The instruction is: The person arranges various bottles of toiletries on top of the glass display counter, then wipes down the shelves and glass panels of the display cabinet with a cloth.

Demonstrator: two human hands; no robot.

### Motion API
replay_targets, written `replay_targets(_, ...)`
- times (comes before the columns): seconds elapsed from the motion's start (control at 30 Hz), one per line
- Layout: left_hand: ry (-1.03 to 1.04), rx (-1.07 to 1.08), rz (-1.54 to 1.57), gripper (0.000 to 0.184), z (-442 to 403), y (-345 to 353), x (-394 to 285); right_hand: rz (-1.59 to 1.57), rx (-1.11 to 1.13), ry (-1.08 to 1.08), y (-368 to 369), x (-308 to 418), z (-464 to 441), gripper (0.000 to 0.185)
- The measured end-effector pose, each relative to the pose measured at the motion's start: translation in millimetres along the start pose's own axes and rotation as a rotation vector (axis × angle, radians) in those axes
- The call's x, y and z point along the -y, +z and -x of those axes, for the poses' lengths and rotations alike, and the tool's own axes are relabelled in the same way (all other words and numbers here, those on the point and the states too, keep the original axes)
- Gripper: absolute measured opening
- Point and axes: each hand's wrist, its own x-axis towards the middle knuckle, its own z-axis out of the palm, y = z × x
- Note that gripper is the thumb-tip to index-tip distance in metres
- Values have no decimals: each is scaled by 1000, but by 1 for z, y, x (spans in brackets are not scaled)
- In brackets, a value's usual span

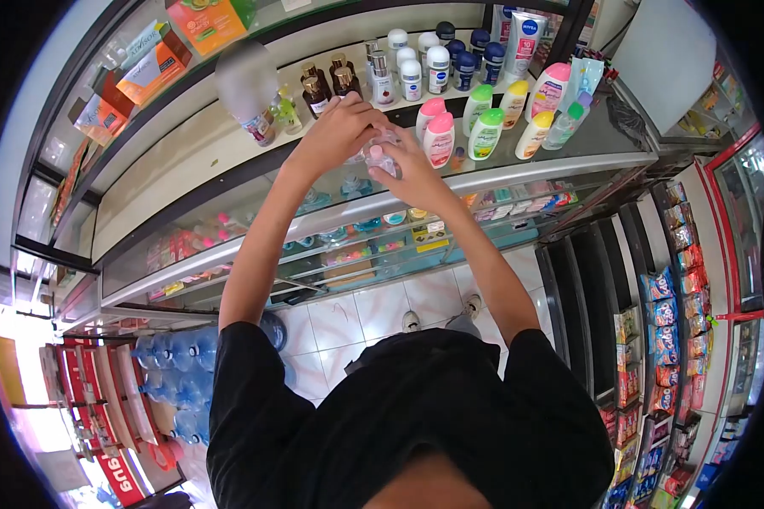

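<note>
My right hand (pixel 413 176) is closed around a small clear bottle with a pale pink cap (pixel 378 155) above the glass counter's front edge. My left hand (pixel 335 134) reaches in from the left, its fingers bent and meeting the right hand's fingertips. Whatever those left fingers grip is hidden. Just behind the left hand stand dark brown bottles with gold-brown caps (pixel 316 89). Close to the right hand are pink-capped lotion bottles (pixel 439 140) and green-capped lotion bottles (pixel 485 134).
White and navy roll-on bottles (pixel 437 69) line the counter's back, beside a Nivea tube (pixel 525 44). Orange boxes (pixel 154 68) sit on the upper left shelf. The glass counter (pixel 229 254) has a metal front rail. Snack racks (pixel 662 314) stand right; large blue water bottles (pixel 178 365) are lower left.
</note>
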Motion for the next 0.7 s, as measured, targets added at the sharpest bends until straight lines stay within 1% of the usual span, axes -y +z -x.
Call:
replay_targets(0.1,-56,1,-22,15,-3,1,2,49,-75,-42,3,1,2,38)
replay_targets(0.2,-42,-6,-21,16,-4,3,3,89,-95,3,5,4,5,41)
replay_targets(0.43,-86,-22,-50,19,-5,6,1,52,-149,37,16,3,12,48)
replay_targets(0.53,-90,-15,-50,18,-4,5,1,19,-163,68,19,7,14,49)
replay_targets(0.63,-81,-54,-42,20,-6,3,-1,46,-179,53,20,7,15,50)
replay_targets(0.7,-58,-192,-80,23,-8,-5,-6,41,-165,51,18,6,15,51)
